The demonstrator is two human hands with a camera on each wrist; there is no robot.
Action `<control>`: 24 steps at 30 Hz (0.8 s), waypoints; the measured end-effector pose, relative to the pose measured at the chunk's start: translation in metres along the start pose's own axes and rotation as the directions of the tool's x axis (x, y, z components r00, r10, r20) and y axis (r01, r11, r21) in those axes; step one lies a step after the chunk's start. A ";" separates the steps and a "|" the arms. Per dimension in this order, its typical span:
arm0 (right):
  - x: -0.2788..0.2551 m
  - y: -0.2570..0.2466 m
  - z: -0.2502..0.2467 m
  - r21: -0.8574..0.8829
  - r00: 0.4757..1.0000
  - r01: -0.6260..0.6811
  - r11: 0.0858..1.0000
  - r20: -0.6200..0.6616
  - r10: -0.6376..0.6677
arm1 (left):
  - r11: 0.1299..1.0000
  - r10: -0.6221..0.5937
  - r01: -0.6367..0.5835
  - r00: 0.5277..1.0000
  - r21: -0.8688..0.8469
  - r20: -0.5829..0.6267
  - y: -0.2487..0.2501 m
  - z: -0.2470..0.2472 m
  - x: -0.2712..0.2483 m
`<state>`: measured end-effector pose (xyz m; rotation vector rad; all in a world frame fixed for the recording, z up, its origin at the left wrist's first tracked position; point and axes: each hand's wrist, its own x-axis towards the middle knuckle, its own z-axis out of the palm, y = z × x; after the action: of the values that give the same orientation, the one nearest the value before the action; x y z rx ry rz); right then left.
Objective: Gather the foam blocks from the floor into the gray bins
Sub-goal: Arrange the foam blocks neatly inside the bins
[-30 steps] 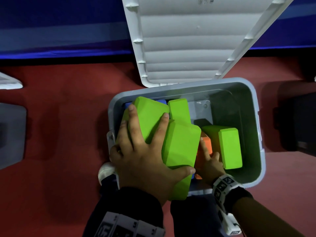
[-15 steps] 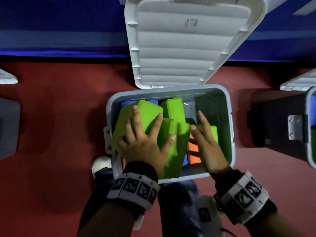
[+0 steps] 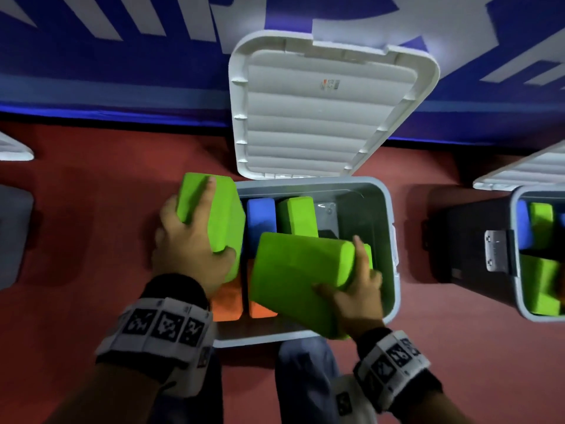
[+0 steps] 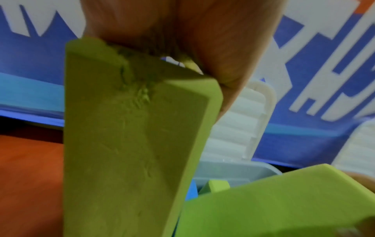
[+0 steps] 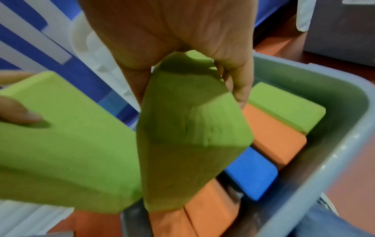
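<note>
An open gray bin (image 3: 389,228) stands on the red floor with its white lid (image 3: 321,111) tipped back against the wall. Inside lie a blue block (image 3: 260,218), a green block (image 3: 298,215) and orange blocks (image 3: 227,301). My left hand (image 3: 189,240) grips a green foam block (image 3: 214,215) upright over the bin's left rim. My right hand (image 3: 357,289) grips a second green block (image 3: 299,270), tilted above the bin's middle. In the right wrist view this block (image 5: 188,136) hangs over orange (image 5: 274,136), blue (image 5: 251,173) and green (image 5: 284,105) blocks.
A second gray bin (image 3: 519,270) holding blue and green blocks stands at the right, its lid (image 3: 526,169) open. Another bin (image 3: 12,234) shows at the left edge. A blue wall runs behind. My legs (image 3: 305,377) are against the bin's near side.
Both hands have lifted the two green blocks off the pile. The left one moved left over the rim. The right hand, flat before, now grips the other block.
</note>
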<state>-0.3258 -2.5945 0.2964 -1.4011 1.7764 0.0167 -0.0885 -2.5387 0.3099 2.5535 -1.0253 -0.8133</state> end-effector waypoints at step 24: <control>0.087 0.058 -0.068 -0.267 0.921 0.167 0.949 -0.300 -0.247 | 0.982 0.024 -0.016 0.999 -0.187 0.042 0.157 0.167 -0.026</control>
<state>-0.4141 -2.6751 0.2593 -1.8511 1.9327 -0.1319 -0.2888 -2.6391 0.2546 2.3743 -0.9384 -0.9179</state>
